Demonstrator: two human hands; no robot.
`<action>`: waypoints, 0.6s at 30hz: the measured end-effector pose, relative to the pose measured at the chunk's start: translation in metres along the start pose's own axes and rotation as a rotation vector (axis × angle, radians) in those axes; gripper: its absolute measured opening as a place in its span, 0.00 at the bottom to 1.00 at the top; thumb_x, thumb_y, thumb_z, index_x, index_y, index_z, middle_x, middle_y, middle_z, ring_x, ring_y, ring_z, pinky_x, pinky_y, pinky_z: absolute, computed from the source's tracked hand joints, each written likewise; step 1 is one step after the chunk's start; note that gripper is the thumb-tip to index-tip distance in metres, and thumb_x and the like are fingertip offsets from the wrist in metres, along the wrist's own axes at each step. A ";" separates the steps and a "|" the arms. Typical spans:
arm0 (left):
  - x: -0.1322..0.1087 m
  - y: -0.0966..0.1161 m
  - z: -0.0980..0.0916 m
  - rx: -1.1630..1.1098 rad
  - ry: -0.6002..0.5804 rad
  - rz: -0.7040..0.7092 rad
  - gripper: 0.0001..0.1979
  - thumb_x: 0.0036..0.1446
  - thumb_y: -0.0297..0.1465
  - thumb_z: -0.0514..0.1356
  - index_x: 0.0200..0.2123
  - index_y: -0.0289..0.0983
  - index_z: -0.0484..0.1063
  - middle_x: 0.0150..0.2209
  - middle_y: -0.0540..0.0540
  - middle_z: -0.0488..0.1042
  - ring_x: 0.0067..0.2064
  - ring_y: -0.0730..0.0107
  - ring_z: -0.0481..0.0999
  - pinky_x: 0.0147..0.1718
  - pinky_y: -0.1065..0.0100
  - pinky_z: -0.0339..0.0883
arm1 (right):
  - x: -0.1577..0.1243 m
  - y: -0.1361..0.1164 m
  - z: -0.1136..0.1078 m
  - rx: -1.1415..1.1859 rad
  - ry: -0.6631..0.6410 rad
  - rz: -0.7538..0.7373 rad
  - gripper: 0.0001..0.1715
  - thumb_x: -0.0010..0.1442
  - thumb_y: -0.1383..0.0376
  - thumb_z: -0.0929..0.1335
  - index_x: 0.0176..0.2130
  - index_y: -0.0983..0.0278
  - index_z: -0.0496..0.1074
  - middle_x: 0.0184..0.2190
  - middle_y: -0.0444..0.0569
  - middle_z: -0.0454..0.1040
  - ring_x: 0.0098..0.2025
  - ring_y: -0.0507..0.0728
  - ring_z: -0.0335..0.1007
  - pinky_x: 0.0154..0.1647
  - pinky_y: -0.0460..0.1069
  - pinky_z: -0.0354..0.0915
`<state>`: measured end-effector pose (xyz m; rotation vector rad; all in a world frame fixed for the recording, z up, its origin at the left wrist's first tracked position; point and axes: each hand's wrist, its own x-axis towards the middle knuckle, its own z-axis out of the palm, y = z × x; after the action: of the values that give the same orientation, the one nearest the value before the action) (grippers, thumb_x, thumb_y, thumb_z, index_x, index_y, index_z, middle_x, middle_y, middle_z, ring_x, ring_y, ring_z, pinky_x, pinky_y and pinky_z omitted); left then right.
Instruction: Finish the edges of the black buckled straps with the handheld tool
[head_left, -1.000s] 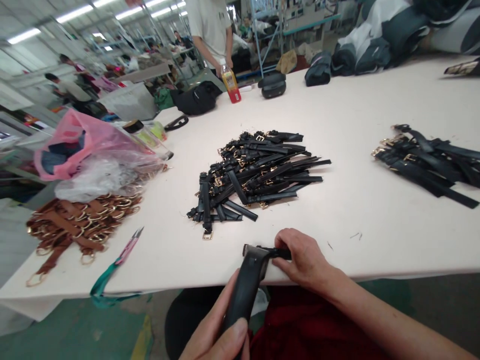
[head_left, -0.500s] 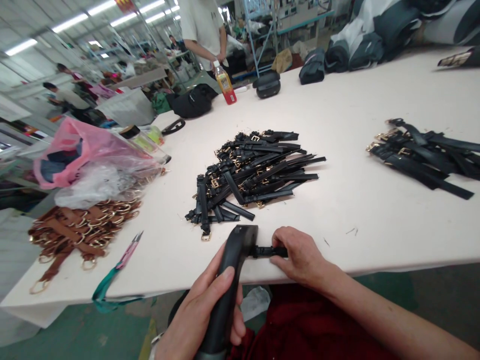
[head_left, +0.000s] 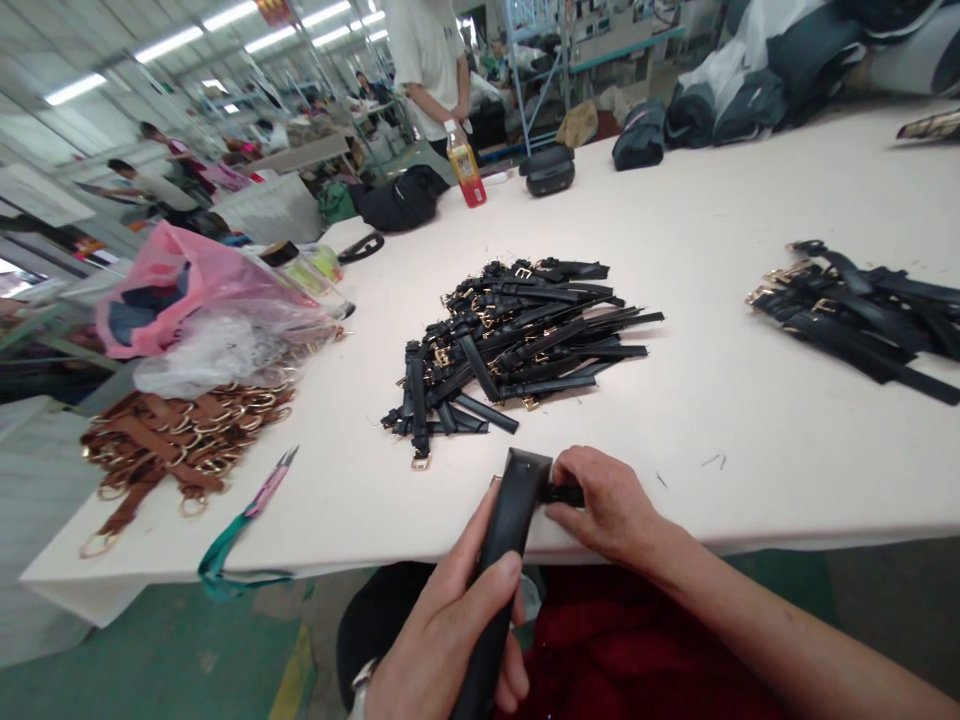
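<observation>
My left hand [head_left: 457,620] is closed around a long, smooth black leather-like piece [head_left: 510,530] with a squared far end; its exact kind is unclear. My right hand [head_left: 604,500] pinches a short black strap [head_left: 564,495] at the table's front edge. The strap runs behind the black piece, where part of it is hidden. A small gold buckle [head_left: 495,480] shows on the far side. Beyond my hands lies a heap of black buckle straps [head_left: 517,340] with gold buckles.
More black straps [head_left: 862,310] lie at right. Brown straps with gold rings [head_left: 165,440], a pink bag [head_left: 195,285] and thread snips [head_left: 270,485] with a green ribbon are at left. A drink bottle [head_left: 466,168] and a black case [head_left: 549,170] stand at the back. A person [head_left: 427,70] stands beyond.
My left hand has moved right with the black piece and turned it, so its broad face shows more. The piece now covers more of the strap. My right hand has barely moved.
</observation>
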<state>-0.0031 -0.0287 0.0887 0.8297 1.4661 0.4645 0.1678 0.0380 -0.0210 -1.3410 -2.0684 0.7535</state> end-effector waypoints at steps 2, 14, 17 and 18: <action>0.008 0.004 0.001 -0.027 -0.018 0.036 0.31 0.59 0.42 0.53 0.63 0.51 0.43 0.26 0.52 0.71 0.18 0.65 0.75 0.14 0.70 0.65 | 0.000 0.000 -0.001 -0.008 -0.006 0.004 0.12 0.47 0.66 0.70 0.31 0.62 0.63 0.29 0.43 0.67 0.33 0.53 0.61 0.35 0.47 0.55; -0.012 -0.021 -0.029 -0.179 0.151 0.077 0.32 0.58 0.40 0.54 0.62 0.48 0.43 0.24 0.52 0.73 0.17 0.62 0.74 0.14 0.67 0.65 | 0.000 -0.016 -0.002 -0.163 -0.072 -0.014 0.06 0.56 0.63 0.65 0.33 0.61 0.72 0.33 0.46 0.69 0.37 0.54 0.65 0.37 0.47 0.57; -0.023 -0.028 -0.030 -0.240 0.150 0.084 0.35 0.58 0.39 0.56 0.63 0.46 0.40 0.24 0.51 0.73 0.16 0.63 0.74 0.14 0.67 0.65 | 0.001 -0.020 -0.001 -0.187 -0.040 -0.045 0.05 0.56 0.65 0.65 0.32 0.60 0.72 0.32 0.45 0.69 0.34 0.52 0.65 0.33 0.47 0.55; -0.026 -0.030 -0.030 -0.257 0.151 0.085 0.35 0.57 0.38 0.56 0.63 0.46 0.40 0.25 0.50 0.74 0.17 0.63 0.73 0.14 0.67 0.65 | 0.001 -0.021 0.000 -0.194 -0.013 -0.070 0.06 0.57 0.65 0.65 0.32 0.61 0.72 0.32 0.45 0.69 0.33 0.52 0.65 0.32 0.47 0.55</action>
<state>-0.0407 -0.0615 0.0870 0.6648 1.4745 0.7763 0.1546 0.0321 -0.0062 -1.3601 -2.2330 0.5449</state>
